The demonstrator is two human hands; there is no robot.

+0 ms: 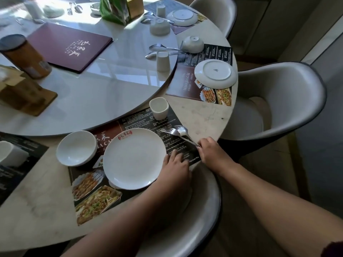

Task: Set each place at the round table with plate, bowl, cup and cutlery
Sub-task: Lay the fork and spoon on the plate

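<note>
At the near place a white plate [134,158] lies face up on a dark placemat [146,121], with a white bowl [77,147] to its left and a white cup [159,108] behind it. A fork [169,131] and a spoon [182,131] lie side by side on the mat to the plate's right. My right hand [211,152] pinches the ends of their handles. My left hand [175,165] rests flat on the mat by the plate's right rim. At the place to the right, a plate [215,72], a bowl [193,43] and a cup [163,61] are upside down.
A glass turntable [96,86] fills the table's middle and carries a maroon menu [71,46], a brown canister [24,55] and a wooden holder [22,93]. Grey chairs stand at the near edge [194,210] and to the right [278,101]. Another cup [11,153] stands far left.
</note>
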